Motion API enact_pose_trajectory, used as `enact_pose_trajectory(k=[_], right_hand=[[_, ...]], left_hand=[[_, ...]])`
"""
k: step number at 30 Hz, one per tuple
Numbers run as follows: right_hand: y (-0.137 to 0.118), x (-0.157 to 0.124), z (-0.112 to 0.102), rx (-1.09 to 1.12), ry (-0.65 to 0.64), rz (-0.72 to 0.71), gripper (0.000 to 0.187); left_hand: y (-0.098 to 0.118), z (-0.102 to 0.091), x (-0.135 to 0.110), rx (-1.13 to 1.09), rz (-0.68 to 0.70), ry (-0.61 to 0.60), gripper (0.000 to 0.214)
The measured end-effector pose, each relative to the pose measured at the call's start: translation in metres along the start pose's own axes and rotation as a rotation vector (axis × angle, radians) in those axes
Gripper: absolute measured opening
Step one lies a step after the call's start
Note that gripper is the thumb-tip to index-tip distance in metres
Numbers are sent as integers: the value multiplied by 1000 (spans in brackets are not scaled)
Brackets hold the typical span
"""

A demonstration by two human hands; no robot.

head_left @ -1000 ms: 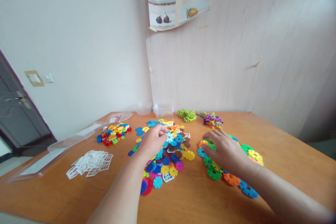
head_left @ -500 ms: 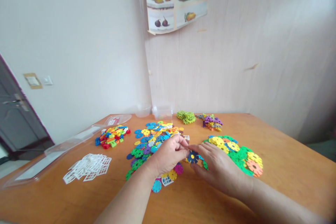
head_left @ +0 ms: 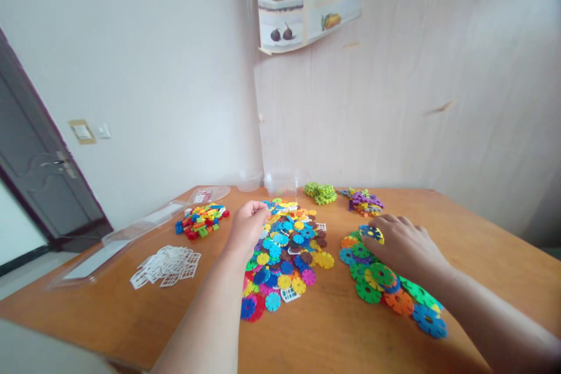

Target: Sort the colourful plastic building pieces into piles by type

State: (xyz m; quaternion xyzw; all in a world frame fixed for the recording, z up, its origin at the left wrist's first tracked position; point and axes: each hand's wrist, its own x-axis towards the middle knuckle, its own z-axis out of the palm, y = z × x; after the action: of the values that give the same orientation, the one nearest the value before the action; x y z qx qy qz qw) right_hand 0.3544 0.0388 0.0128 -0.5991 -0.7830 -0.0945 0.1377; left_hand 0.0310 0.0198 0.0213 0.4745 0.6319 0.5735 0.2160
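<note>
We note the left hand point(head_left: 249, 223) near mid-frame, fingers drawn together at the upper-left edge of the mixed pile of small discs point(head_left: 287, 248) — whether it grips one, we cannot tell. Right of centre, the right hand point(head_left: 402, 241) curves over the larger notched discs point(head_left: 381, 274), thumb and forefinger at a blue-and-yellow disc point(head_left: 371, 232); grip unclear to us. Left of centre on the table point(head_left: 319, 333): white lattice pieces point(head_left: 168, 266), with coloured bricks point(head_left: 202, 221) above them.
</note>
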Motion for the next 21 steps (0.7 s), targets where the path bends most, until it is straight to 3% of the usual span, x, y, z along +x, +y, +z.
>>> enact_pose_trajectory(k=[4, 10, 15, 21], right_hand=[[7, 2, 4, -40, -30, 22, 48], [15, 3, 12, -61, -91, 4, 47], [16, 3, 14, -65, -102, -7, 46], [12, 2, 11, -55, -125, 0, 46]], left_hand=[[-13, -10, 10, 147, -15, 67, 24], [-41, -18, 27, 405, -16, 41, 20], [-52, -17, 31, 664, -14, -54, 20], [-50, -10, 24, 802, 123, -209, 40]])
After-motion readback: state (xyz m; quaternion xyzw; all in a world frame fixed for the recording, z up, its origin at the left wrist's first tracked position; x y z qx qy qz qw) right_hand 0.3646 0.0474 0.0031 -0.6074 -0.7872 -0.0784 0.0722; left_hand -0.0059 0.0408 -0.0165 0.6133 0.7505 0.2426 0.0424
